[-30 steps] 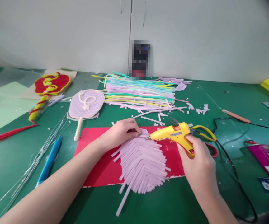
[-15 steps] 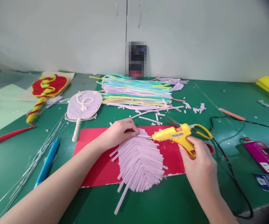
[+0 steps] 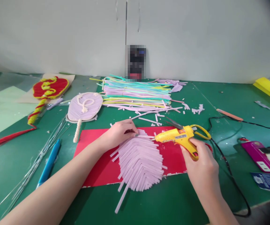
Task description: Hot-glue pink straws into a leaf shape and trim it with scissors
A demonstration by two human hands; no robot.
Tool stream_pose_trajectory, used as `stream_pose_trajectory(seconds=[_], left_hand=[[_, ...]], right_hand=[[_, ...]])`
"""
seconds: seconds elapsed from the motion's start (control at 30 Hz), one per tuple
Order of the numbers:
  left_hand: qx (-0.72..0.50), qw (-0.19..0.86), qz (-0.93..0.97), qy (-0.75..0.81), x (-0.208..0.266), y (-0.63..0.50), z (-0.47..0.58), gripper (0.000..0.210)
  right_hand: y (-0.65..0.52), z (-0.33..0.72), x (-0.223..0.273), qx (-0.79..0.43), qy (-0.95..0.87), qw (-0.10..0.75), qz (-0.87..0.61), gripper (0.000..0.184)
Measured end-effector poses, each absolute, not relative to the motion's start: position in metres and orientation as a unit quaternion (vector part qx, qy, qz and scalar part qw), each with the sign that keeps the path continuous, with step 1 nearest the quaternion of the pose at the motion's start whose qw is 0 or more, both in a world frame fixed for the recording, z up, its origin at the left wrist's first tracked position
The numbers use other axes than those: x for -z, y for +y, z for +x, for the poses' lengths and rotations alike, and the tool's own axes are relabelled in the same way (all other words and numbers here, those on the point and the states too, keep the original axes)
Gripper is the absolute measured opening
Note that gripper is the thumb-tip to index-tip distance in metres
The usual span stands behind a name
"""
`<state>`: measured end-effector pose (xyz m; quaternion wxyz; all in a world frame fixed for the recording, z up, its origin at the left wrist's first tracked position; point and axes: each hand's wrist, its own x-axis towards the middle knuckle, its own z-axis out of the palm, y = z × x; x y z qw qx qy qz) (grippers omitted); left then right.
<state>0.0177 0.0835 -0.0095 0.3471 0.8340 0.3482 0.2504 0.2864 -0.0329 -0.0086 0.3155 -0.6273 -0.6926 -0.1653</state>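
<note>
A leaf-shaped piece of lilac pipe cleaners (image 3: 141, 162), laid in V-shaped rows, lies on a red sheet (image 3: 97, 175). My left hand (image 3: 121, 133) is pinched at the top of this piece, closed on a short lilac pipe cleaner (image 3: 146, 136) that points right from the fingertips. In my right hand (image 3: 202, 159) is a yellow hot glue gun (image 3: 176, 136), gripped by its handle. Its metal nozzle points left, close to the upper right edge of the lilac piece; whether it touches cannot be made out. Scissors with yellow and red handles (image 3: 202, 132) lie partly behind the gun.
Behind is a bundle of pastel pipe cleaners (image 3: 137, 90) with cut scraps. A lilac fan (image 3: 85, 107) and a red-yellow fan (image 3: 50, 88) lie left, near thin wires (image 3: 38, 159) and a blue pen-like tool (image 3: 48, 164). A black cord (image 3: 231, 175) and purple power strip (image 3: 261, 157) are right.
The glue gun has shifted slightly right and down, its nozzle a little farther from my left fingers. More of the short pipe cleaner shows beside them. My left hand stays nearly still.
</note>
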Motion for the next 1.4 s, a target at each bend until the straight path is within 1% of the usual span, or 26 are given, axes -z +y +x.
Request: stream_pose_trajectory(seconds=[0.27,0.33,0.43,0.5,0.6,0.67,0.77,0.83,0.9,0.97,1.0,1.03,1.13,1.23,1.4], left_hand=[[-0.244,0.346,0.834,0.354,0.008,0.083,0.018,0.011],[-0.246,0.347,0.834,0.353,0.008,0.082,0.017,0.011],[-0.249,0.348,0.833,0.351,0.008,0.082,0.017,0.011],[-0.249,0.348,0.833,0.351,0.006,0.081,0.017,0.011],[-0.248,0.347,0.832,0.355,0.006,0.080,0.018,0.012],[-0.248,0.344,0.833,0.356,0.007,0.081,0.018,0.013],[-0.257,0.340,0.830,0.360,0.005,0.081,0.018,0.015],[-0.266,0.333,0.822,0.378,0.000,0.076,0.018,0.017],[-0.270,0.320,0.806,0.417,-0.008,0.064,0.018,0.018],[-0.271,0.309,0.778,0.475,-0.017,0.049,0.019,0.016],[-0.267,0.299,0.764,0.506,-0.021,0.040,0.020,0.016],[-0.262,0.288,0.751,0.533,-0.023,0.032,0.022,0.016],[-0.259,0.251,0.731,0.579,-0.022,0.015,0.026,0.015],[-0.261,0.219,0.723,0.601,-0.012,0.012,0.029,0.012],[-0.281,0.202,0.720,0.602,0.004,0.014,0.029,0.010]], right_hand=[[-0.034,0.291,0.009,0.165,-0.688,0.316,-0.632,0.021],[-0.032,0.297,0.009,0.172,-0.680,0.320,-0.637,0.025],[-0.023,0.314,0.009,0.186,-0.636,0.323,-0.676,0.039],[-0.015,0.330,0.012,0.188,-0.617,0.308,-0.699,0.046],[-0.003,0.354,0.018,0.164,-0.628,0.263,-0.714,0.053],[0.001,0.364,0.020,0.143,-0.640,0.233,-0.718,0.055],[0.001,0.363,0.012,0.158,-0.646,0.192,-0.722,0.056],[-0.002,0.347,-0.002,0.184,-0.642,0.199,-0.717,0.051],[-0.004,0.324,-0.019,0.173,-0.669,0.255,-0.677,0.035],[-0.005,0.298,-0.032,0.111,-0.705,0.305,-0.631,0.020],[-0.004,0.286,-0.036,0.070,-0.727,0.318,-0.604,0.014],[-0.002,0.275,-0.037,0.031,-0.752,0.314,-0.578,0.011],[0.004,0.256,-0.032,-0.054,-0.788,0.298,-0.535,0.008],[0.010,0.251,-0.019,-0.118,-0.788,0.304,-0.522,0.009],[0.010,0.249,-0.005,-0.152,-0.784,0.312,-0.515,0.006]])
